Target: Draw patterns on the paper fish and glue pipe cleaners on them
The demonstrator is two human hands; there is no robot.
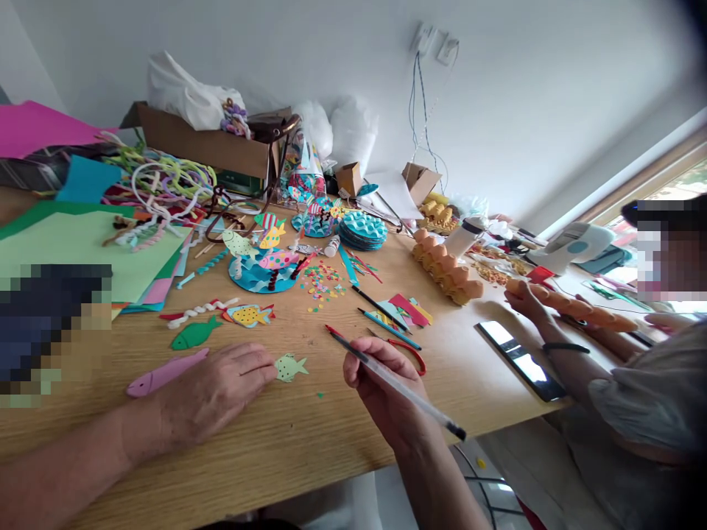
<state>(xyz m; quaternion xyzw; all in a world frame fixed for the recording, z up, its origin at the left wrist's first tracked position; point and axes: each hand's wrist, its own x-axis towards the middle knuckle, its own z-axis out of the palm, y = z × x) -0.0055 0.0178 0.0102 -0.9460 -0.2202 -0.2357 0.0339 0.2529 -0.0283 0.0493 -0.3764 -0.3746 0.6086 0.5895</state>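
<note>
My right hand (395, 394) grips a clear-barrelled pen (406, 390) above the table, its dark end toward me and its reddish tip pointing up left. My left hand (215, 394) rests on the table, fingers together and fingertips on the edge of a small pale green paper fish (290, 367) with dark dots. Partly under that hand lies a purple paper fish (160, 375). Farther back are a green paper fish (194, 333) and a yellow dotted fish (251, 316). Red-handled scissors (412, 355) lie beyond my right hand.
A blue wavy base (265, 274) bears paper fish, with confetti (323, 283) beside it. Markers (389, 327), egg cartons (445, 269) and a phone (519, 361) are toward the right. Another person's hand (530, 305) holds a carton strip. Coloured paper (93, 250) lies left.
</note>
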